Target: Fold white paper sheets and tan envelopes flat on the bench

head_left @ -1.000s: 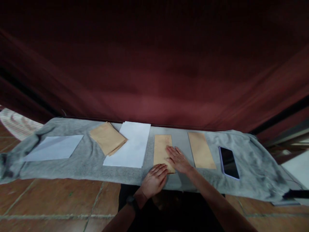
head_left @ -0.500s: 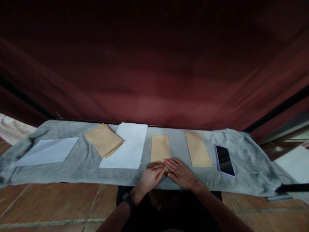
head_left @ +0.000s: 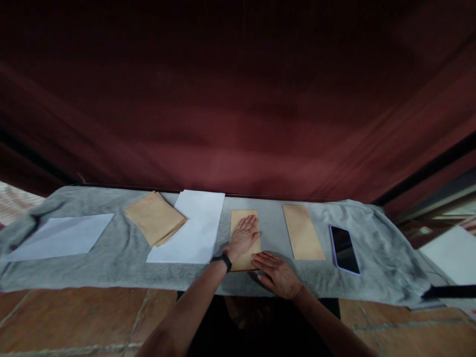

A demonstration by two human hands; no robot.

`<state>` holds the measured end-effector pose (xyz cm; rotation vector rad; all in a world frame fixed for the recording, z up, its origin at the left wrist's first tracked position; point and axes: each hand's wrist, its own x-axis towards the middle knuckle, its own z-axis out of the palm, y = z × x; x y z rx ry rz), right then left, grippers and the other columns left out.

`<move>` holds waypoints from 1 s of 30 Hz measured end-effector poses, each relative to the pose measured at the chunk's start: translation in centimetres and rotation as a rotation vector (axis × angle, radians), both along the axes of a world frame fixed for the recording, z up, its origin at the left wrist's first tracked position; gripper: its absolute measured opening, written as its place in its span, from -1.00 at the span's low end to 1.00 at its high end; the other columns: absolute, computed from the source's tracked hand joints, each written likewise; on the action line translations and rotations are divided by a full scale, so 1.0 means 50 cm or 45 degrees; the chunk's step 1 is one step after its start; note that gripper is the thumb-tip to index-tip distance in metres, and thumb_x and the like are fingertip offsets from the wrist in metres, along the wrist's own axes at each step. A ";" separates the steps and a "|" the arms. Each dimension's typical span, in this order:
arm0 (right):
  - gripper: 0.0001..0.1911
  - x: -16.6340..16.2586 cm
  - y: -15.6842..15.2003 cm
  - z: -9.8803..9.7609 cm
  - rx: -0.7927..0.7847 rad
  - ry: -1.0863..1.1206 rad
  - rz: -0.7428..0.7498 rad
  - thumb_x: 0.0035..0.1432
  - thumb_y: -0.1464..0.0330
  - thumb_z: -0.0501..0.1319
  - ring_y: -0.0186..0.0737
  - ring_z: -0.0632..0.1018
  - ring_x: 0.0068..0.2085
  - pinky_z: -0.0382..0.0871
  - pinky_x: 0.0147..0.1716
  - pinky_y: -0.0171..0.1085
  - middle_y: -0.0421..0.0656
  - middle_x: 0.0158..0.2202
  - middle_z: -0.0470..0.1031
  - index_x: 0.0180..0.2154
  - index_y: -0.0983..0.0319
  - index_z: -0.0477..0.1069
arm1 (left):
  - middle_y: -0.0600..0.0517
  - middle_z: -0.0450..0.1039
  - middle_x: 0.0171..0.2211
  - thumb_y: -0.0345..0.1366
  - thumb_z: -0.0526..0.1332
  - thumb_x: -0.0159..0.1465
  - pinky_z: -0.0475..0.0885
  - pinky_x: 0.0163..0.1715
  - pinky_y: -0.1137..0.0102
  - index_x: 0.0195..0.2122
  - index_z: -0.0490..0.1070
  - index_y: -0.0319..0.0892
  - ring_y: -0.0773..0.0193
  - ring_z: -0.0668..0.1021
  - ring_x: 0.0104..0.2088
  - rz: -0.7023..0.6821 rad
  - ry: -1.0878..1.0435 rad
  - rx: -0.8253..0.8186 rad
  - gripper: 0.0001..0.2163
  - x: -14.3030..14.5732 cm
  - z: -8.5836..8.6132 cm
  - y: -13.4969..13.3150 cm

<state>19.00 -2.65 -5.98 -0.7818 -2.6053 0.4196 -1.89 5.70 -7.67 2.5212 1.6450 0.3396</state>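
A brown paper envelope [head_left: 240,263] lies lengthwise in front of me on the grey cloth. My left hand [head_left: 244,235] rests flat on its upper part, fingers stretched out, a dark band on the wrist. At the envelope's lower right edge my right hand [head_left: 277,274] lies with its fingers extended, the fingertips touching the paper. Farther right is another brown envelope [head_left: 304,233], apart from both hands. To the left, a stack of white paper [head_left: 195,233] lies partly under a pile of brown envelopes [head_left: 154,218].
A phone with a purple edge [head_left: 344,249] lies at the right on the grey cloth [head_left: 386,253]. A white sheet [head_left: 63,235] is at the far left. Dark red fabric [head_left: 238,124] hangs behind the surface, and tiled floor [head_left: 74,317] shows below.
My left hand has slid up from the envelope's near end to its upper part and now lies flat. My right hand has shifted slightly down, staying at the near right edge.
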 end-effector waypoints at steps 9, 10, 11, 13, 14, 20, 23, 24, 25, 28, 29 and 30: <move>-0.58 0.001 0.004 -0.004 -0.030 0.015 0.019 0.35 0.29 0.13 -0.15 0.45 0.23 0.28 0.30 -0.04 -0.10 0.23 0.44 0.20 0.19 0.37 | -0.14 0.08 0.41 -0.07 -0.19 0.48 -0.03 0.39 0.18 0.40 0.05 -0.26 0.18 0.12 0.42 -0.040 0.046 0.037 -0.45 0.003 -0.006 0.002; -0.58 0.001 0.004 -0.004 -0.030 0.024 0.015 0.35 0.29 0.13 -0.15 0.45 0.23 0.29 0.29 -0.04 -0.10 0.23 0.44 0.20 0.19 0.38 | -0.13 0.08 0.41 -0.07 -0.19 0.48 -0.04 0.39 0.19 0.40 0.05 -0.26 0.18 0.12 0.42 -0.056 0.049 0.038 -0.45 0.002 -0.007 -0.003; -0.59 0.002 0.004 -0.004 -0.028 0.036 0.009 0.34 0.29 0.14 -0.15 0.46 0.23 0.29 0.29 -0.04 -0.10 0.22 0.45 0.18 0.18 0.39 | -0.13 0.07 0.41 -0.07 -0.20 0.49 -0.04 0.39 0.20 0.40 0.05 -0.27 0.18 0.11 0.42 -0.071 0.051 0.037 -0.44 0.001 -0.009 -0.008; -0.61 0.002 0.004 -0.004 -0.019 0.064 -0.004 0.33 0.30 0.15 -0.15 0.48 0.21 0.32 0.27 -0.05 -0.10 0.20 0.47 0.16 0.18 0.42 | -0.13 0.05 0.42 -0.08 -0.20 0.49 -0.04 0.40 0.20 0.41 0.03 -0.27 0.18 0.10 0.42 -0.088 0.052 0.038 -0.44 0.001 -0.012 -0.018; -0.62 0.003 0.004 -0.005 -0.016 0.076 -0.012 0.33 0.30 0.14 -0.15 0.49 0.20 0.34 0.26 -0.06 -0.10 0.20 0.48 0.14 0.17 0.43 | -0.13 0.04 0.42 -0.08 -0.20 0.49 -0.05 0.40 0.19 0.41 0.03 -0.26 0.19 0.09 0.42 -0.090 0.051 0.042 -0.44 0.001 -0.014 -0.023; -0.67 0.008 0.003 -0.014 -0.039 0.099 -0.100 0.39 0.33 0.05 -0.14 0.52 0.14 0.41 0.19 -0.06 -0.06 0.14 0.52 0.08 0.20 0.46 | -0.13 0.03 0.43 -0.09 -0.17 0.49 -0.09 0.40 0.22 0.40 0.04 -0.28 0.19 0.06 0.43 -0.143 0.080 0.048 -0.45 0.003 -0.022 -0.054; -0.67 0.011 0.002 -0.015 -0.034 0.125 -0.134 0.41 0.34 0.02 -0.11 0.54 0.11 0.43 0.15 -0.04 -0.05 0.10 0.55 0.03 0.21 0.49 | -0.12 0.03 0.43 -0.10 -0.17 0.49 -0.10 0.40 0.24 0.39 0.06 -0.28 0.21 0.06 0.43 -0.164 0.078 0.048 -0.46 0.003 -0.018 -0.073; -0.67 0.011 0.003 -0.014 -0.034 0.132 -0.135 0.41 0.34 0.01 -0.10 0.55 0.09 0.44 0.14 -0.04 -0.05 0.07 0.56 0.02 0.21 0.50 | -0.11 0.04 0.43 -0.11 -0.17 0.50 -0.10 0.40 0.24 0.39 0.06 -0.27 0.21 0.06 0.43 -0.167 0.072 0.048 -0.47 0.004 -0.015 -0.080; -0.67 0.012 0.003 -0.013 -0.038 0.139 -0.137 0.42 0.34 0.00 -0.10 0.56 0.07 0.45 0.12 -0.04 -0.04 0.05 0.57 0.00 0.21 0.50 | -0.11 0.04 0.42 -0.11 -0.17 0.50 -0.09 0.40 0.23 0.39 0.06 -0.27 0.21 0.06 0.43 -0.168 0.065 0.047 -0.48 0.004 -0.012 -0.087; -0.65 0.013 0.005 -0.011 -0.054 0.158 -0.169 0.43 0.34 -0.03 -0.09 0.59 0.01 0.48 0.05 -0.03 -0.04 -0.02 0.60 -0.02 0.20 0.51 | -0.12 0.05 0.42 -0.15 -0.17 0.50 -0.07 0.40 0.23 0.39 0.07 -0.27 0.21 0.06 0.43 -0.172 0.045 0.026 -0.49 0.006 -0.001 -0.108; -0.64 0.014 0.005 -0.011 -0.056 0.166 -0.191 0.43 0.34 -0.04 -0.09 0.60 -0.01 0.49 0.04 -0.02 -0.04 -0.03 0.61 -0.02 0.19 0.52 | -0.13 0.04 0.42 -0.16 -0.16 0.50 -0.07 0.40 0.24 0.39 0.07 -0.27 0.21 0.06 0.43 -0.177 0.041 0.012 -0.50 0.006 0.003 -0.115; -0.63 0.014 0.005 -0.012 -0.055 0.171 -0.213 0.43 0.34 -0.05 -0.09 0.60 -0.03 0.49 0.03 -0.02 -0.04 -0.04 0.61 -0.02 0.19 0.52 | -0.13 0.04 0.42 -0.16 -0.15 0.50 -0.07 0.40 0.24 0.38 0.08 -0.28 0.22 0.06 0.43 -0.184 0.037 -0.004 -0.50 0.006 0.006 -0.122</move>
